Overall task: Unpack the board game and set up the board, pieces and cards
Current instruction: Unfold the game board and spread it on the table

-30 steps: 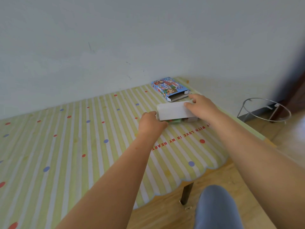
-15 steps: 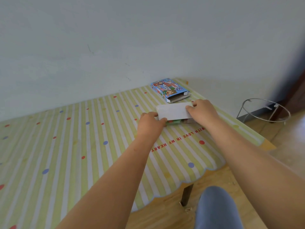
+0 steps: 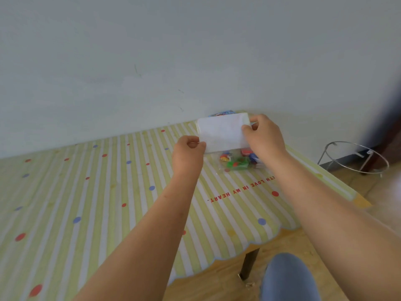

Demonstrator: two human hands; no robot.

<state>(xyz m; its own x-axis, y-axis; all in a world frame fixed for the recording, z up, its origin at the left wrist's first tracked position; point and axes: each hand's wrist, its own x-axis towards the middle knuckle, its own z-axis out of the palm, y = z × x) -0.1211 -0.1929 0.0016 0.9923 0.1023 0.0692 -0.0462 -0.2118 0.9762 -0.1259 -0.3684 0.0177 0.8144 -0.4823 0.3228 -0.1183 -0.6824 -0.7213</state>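
I hold a folded white board (image 3: 221,133) upright above the table. My left hand (image 3: 188,155) pinches its lower left corner, and my right hand (image 3: 264,135) grips its right edge. Under it, on the striped tablecloth (image 3: 108,192), lies a clear bag of colourful game pieces (image 3: 236,161), red, green and blue. Only the top edge of the blue game box (image 3: 221,113) peeks out behind the white board, close to the wall.
The table's right edge and scalloped front edge are near my arms. A round wire stand (image 3: 355,159) sits on the wooden floor to the right. A dark table leg (image 3: 249,266) and my knee in blue fabric (image 3: 288,279) show at the bottom.
Both hands have lifted the white folded board off the table and tilted it upright. That uncovered the bag of coloured pieces beneath, and the board now hides most of the blue box.
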